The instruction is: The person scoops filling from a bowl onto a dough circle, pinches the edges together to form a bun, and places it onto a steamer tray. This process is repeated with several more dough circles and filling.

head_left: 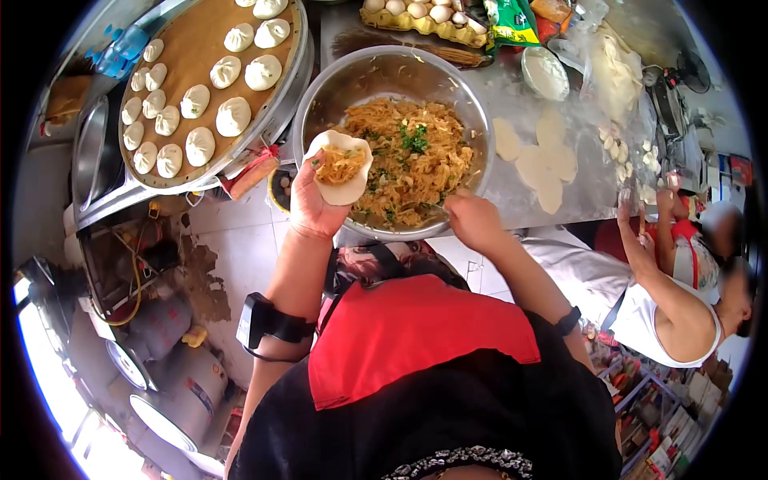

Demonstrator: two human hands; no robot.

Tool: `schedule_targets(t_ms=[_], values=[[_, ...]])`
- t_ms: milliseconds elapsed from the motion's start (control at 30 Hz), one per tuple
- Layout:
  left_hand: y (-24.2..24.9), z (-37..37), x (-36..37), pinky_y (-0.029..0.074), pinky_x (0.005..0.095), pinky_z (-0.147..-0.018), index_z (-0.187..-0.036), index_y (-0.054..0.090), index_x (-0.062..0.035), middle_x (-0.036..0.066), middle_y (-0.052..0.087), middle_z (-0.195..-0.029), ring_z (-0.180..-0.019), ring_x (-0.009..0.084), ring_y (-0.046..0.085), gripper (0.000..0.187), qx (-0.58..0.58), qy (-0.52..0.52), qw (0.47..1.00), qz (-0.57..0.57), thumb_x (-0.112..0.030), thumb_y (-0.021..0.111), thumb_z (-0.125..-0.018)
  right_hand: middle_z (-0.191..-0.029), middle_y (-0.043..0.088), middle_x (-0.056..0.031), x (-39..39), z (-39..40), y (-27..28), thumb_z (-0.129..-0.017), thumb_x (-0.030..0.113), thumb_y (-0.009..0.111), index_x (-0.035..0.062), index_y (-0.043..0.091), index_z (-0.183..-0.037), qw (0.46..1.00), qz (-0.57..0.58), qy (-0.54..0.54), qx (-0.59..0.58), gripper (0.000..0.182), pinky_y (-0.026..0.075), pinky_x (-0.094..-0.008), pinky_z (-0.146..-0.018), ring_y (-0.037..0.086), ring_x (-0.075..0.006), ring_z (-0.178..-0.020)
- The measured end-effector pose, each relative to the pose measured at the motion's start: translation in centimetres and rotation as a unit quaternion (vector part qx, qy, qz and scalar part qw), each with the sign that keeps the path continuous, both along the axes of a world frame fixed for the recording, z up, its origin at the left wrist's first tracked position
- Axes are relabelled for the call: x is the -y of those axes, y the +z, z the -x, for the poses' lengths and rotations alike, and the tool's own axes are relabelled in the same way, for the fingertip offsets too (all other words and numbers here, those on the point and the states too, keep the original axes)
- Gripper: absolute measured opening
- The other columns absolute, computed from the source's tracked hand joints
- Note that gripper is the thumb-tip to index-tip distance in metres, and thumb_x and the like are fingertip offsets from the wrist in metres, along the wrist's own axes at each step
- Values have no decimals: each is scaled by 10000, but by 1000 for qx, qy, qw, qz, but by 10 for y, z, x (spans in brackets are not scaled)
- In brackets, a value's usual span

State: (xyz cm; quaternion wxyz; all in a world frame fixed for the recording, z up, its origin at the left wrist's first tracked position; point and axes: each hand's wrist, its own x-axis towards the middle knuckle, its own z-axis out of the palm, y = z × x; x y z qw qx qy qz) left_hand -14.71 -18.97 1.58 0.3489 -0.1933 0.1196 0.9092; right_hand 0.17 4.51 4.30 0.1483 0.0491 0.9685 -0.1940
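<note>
On the fingers and palm of my left hand [310,204] rests a round dough wrapper [342,194] with a heap of shredded filling [339,165] in its middle. The hand is cupped around the wrapper over the left side of a large steel bowl [482,120]. Orange-brown shredded filling with chopped green herbs [414,139] fills the bowl's bottom. My right hand [474,218] is closed in a fist at the bowl's lower right rim. What its fingers grip is hidden from view.
Pleated buns [234,117] sit on a round steamer tray [188,40] at left. Flat dough wrappers [534,166] lie on the steel table right of the bowl. Behind are an egg carton [424,18] and a white bowl [546,74]. Co-workers [672,304] stand at right near dough pieces.
</note>
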Motion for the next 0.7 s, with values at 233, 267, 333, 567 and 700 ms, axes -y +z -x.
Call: schedule_targets(t_ms=[233, 267, 333, 567, 700], values=[[-4, -4, 3, 376, 460, -1025, -1248, 490, -27, 160, 521, -1274, -1193, 338, 480, 440, 24, -7, 1000, 3, -230, 563, -865, -768, 663, -136, -19, 10, -6, -724, 76, 597, -10, 648, -842, 925, 314, -152, 147, 155, 473, -335, -578, 621, -234, -632], [-6, -4, 5, 376, 461, -1025, -1251, 488, -28, 161, 519, -1276, -1194, 339, 479, 441, 22, -4, 1000, -1, -236, 557, -869, -770, 667, -134, -19, 13, -4, -729, 78, 597, -12, 648, -854, 904, 334, -186, 189, 162, 473, -329, -576, 620, -220, -626], [-7, -4, 5, 375, 463, -1025, -1257, 484, -29, 163, 516, -1279, -1197, 341, 477, 442, 21, -1, 1000, -10, -246, 544, -876, -769, 669, -135, -20, 15, -4, -738, 80, 593, -11, 649, -866, 881, 350, -226, 223, 167, 473, -323, -569, 619, -208, -616], [-4, 2, 2, 366, 468, -1033, -1267, 482, -29, 171, 507, -1293, -1208, 345, 471, 446, 43, 2, 999, 33, -273, 506, -894, -737, 619, -124, -16, 12, 1, -762, 42, 575, 9, 634, -880, 980, 154, -124, -35, 136, 463, -356, -591, 591, -247, -635], [-5, 4, 0, 364, 473, -1036, -1267, 483, -30, 172, 503, -1298, -1214, 348, 466, 437, 45, 2, 999, 29, -265, 493, -899, -821, 591, -149, 15, 9, -1, -777, 66, 562, 58, 608, -901, 999, 34, 5, -1, 133, 486, -441, -646, 613, -337, -740]])
